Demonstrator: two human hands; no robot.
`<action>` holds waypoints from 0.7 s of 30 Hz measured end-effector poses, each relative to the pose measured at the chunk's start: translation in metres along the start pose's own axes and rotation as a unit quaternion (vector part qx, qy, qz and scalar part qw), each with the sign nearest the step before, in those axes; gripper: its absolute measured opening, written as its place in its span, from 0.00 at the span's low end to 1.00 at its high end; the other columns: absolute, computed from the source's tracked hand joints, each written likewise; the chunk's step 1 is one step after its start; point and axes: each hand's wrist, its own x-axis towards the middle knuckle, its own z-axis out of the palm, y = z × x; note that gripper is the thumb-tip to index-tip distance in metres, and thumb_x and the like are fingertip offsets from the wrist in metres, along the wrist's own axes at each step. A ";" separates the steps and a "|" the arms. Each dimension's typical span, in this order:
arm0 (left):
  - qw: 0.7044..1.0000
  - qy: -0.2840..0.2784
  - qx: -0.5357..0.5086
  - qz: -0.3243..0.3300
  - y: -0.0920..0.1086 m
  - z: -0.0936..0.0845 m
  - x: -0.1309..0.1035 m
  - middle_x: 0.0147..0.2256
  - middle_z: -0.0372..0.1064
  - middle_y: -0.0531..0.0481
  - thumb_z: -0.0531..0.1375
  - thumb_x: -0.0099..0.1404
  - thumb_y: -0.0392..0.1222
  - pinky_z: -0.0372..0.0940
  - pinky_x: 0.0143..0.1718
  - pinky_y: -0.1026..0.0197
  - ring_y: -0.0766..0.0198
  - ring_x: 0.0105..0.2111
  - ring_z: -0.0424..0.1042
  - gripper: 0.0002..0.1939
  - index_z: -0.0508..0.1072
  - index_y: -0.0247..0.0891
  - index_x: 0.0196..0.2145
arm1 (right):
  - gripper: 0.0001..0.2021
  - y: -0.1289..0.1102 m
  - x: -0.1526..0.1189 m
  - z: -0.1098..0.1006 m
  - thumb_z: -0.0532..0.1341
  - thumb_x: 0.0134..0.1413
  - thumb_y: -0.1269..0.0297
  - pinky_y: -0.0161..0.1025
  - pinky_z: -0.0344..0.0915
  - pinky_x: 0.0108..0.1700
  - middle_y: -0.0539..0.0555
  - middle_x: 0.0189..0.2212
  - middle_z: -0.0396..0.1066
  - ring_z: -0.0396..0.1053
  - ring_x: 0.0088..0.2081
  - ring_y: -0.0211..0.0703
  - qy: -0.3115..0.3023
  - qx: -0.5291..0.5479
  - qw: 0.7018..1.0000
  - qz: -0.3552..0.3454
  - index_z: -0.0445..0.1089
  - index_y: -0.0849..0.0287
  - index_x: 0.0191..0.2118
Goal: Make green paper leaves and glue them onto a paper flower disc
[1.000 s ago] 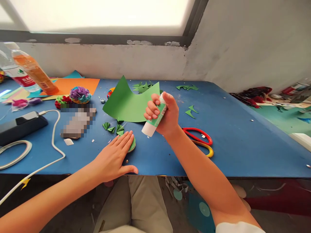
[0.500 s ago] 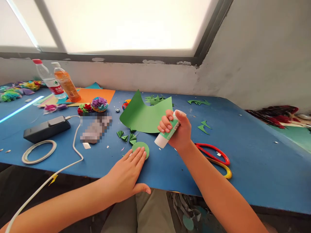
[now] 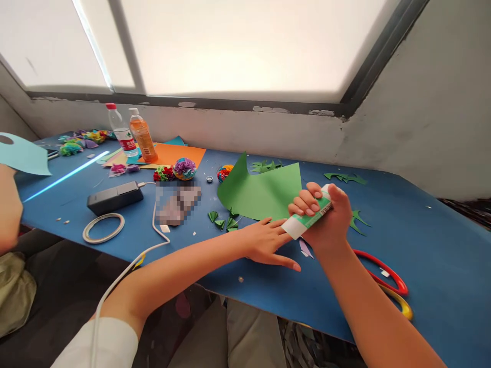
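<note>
My right hand point(image 3: 333, 225) is wrapped around a green-and-white glue stick point(image 3: 307, 222), its white end tilted down to the left. That end is just over the fingers of my left hand point(image 3: 268, 244), which lies flat and palm down near the table's front edge with the thumb spread out. The round green paper disc is out of sight; whether it is under my left palm I cannot tell. Behind my hands stands a curled green paper sheet point(image 3: 264, 194). Small folded green paper pieces point(image 3: 231, 223) lie left of my fingers.
Red-and-yellow-handled scissors point(image 3: 401, 287) lie at the right. A tape roll point(image 3: 87, 234), a black power strip point(image 3: 115, 198) and a white cable point(image 3: 154, 214) are at the left. Two bottles point(image 3: 142, 138) and paper pompoms point(image 3: 184, 169) stand behind. Another person's arm point(image 3: 7, 209) is at far left.
The view has swung left, bringing in another person's arm and light blue paper. My left hand no longer shows the green disc under its fingertips. The glue stick is now closer to that hand.
</note>
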 end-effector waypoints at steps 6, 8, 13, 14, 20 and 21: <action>0.998 -0.026 -0.039 -0.030 0.000 0.007 0.000 0.57 0.58 0.35 0.44 0.62 0.65 0.43 0.59 0.44 0.49 0.62 0.47 0.40 0.53 0.29 0.59 | 0.17 -0.001 -0.001 0.005 0.64 0.41 0.55 0.32 0.50 0.19 0.42 0.13 0.42 0.40 0.15 0.30 -0.011 0.003 1.000 0.016 0.55 0.57 0.19; 0.998 -0.029 -0.046 -0.038 0.000 0.007 0.000 0.58 0.58 0.36 0.43 0.62 0.65 0.42 0.59 0.44 0.50 0.62 0.46 0.40 0.51 0.29 0.60 | 0.17 0.000 -0.001 0.006 0.64 0.41 0.56 0.32 0.49 0.19 0.42 0.13 0.42 0.40 0.16 0.30 -0.006 0.001 1.000 0.016 0.55 0.57 0.19; 0.996 -0.022 -0.049 -0.075 -0.002 0.013 0.003 0.59 0.55 0.37 0.41 0.63 0.64 0.40 0.60 0.44 0.50 0.63 0.43 0.40 0.49 0.28 0.61 | 0.17 0.000 0.002 0.002 0.64 0.40 0.55 0.34 0.47 0.19 0.42 0.13 0.42 0.38 0.16 0.31 0.003 -0.013 1.000 0.010 0.55 0.57 0.18; 0.995 -0.017 -0.047 -0.089 -0.001 0.014 0.004 0.60 0.53 0.37 0.40 0.64 0.64 0.40 0.60 0.44 0.50 0.63 0.43 0.40 0.49 0.29 0.61 | 0.17 -0.001 0.003 0.000 0.64 0.40 0.55 0.34 0.47 0.19 0.42 0.13 0.42 0.38 0.16 0.31 0.003 -0.015 1.000 0.007 0.55 0.57 0.18; 0.989 0.012 -0.044 -0.138 0.003 0.014 0.002 0.62 0.48 0.36 0.38 0.64 0.63 0.40 0.59 0.40 0.48 0.63 0.41 0.40 0.50 0.25 0.60 | 0.18 -0.003 0.005 -0.004 0.63 0.42 0.54 0.32 0.48 0.18 0.42 0.14 0.39 0.36 0.16 0.31 -0.008 -0.026 1.000 -0.011 0.53 0.57 0.19; 0.992 0.011 -0.043 -0.117 0.004 0.012 0.001 0.62 0.48 0.35 0.40 0.64 0.63 0.38 0.60 0.40 0.48 0.63 0.40 0.41 0.50 0.25 0.60 | 0.18 -0.003 0.005 -0.003 0.62 0.42 0.54 0.32 0.48 0.18 0.42 0.14 0.38 0.36 0.16 0.31 -0.012 -0.028 0.999 -0.011 0.53 0.57 0.19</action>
